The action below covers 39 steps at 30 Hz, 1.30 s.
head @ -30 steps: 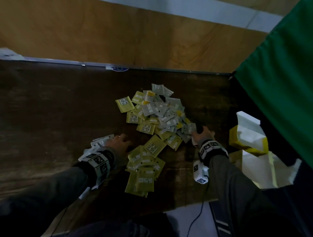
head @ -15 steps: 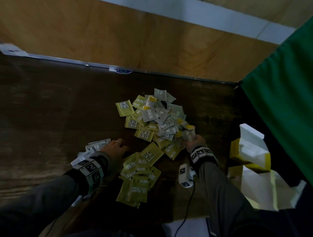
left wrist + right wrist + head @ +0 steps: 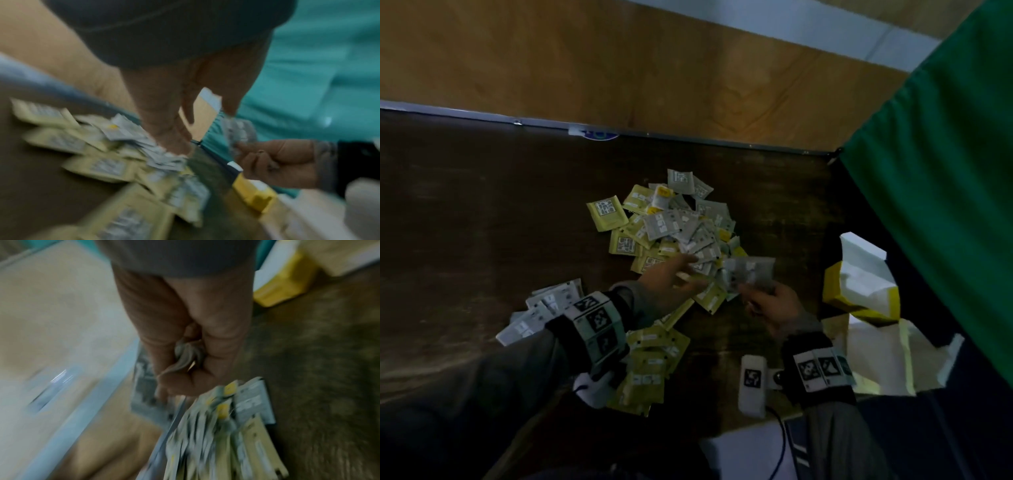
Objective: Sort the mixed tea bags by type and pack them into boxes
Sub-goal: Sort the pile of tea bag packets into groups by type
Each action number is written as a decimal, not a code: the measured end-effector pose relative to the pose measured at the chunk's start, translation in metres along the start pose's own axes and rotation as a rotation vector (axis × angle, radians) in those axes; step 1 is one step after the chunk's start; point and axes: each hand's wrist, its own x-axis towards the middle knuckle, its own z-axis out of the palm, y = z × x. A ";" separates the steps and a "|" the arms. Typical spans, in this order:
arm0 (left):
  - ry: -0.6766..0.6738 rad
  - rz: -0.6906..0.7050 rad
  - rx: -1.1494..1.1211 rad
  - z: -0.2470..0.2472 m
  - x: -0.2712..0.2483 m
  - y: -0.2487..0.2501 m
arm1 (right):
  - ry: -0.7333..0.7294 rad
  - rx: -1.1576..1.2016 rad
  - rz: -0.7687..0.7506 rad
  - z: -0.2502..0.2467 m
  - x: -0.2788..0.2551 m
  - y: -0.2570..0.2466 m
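A mixed pile of yellow and grey tea bags (image 3: 674, 226) lies mid-table. Sorted yellow tea bags (image 3: 650, 363) are heaped near the front edge, and grey ones (image 3: 541, 308) are stacked at the left. My right hand (image 3: 770, 305) pinches a few grey tea bags (image 3: 750, 274) and holds them up above the pile's right edge; the same grey tea bags (image 3: 146, 386) show blurred below the hand in the right wrist view. My left hand (image 3: 674, 277) reaches over the pile with straight fingers toward those bags, its fingertips (image 3: 174, 146) touching the grey bags on the pile.
An open yellow and white box (image 3: 859, 287) stands at the right table edge, with white flaps (image 3: 876, 356) below it. A green curtain (image 3: 945, 171) hangs at the right. A metal rail (image 3: 688, 138) borders the table's far edge, a wooden floor beyond it.
My right hand has lifted grey tea bags off the pile's right side. My left hand has left the sorted stacks and moved right and forward over the pile.
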 end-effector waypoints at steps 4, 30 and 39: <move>0.085 0.146 0.022 0.012 0.000 0.011 | -0.190 -0.284 -0.183 0.022 -0.020 0.001; 0.137 0.083 0.080 0.015 -0.025 -0.025 | -0.105 -0.117 -0.001 0.060 -0.024 0.025; -0.157 0.023 0.349 -0.002 -0.032 -0.050 | 0.049 -0.856 0.071 -0.009 -0.001 0.027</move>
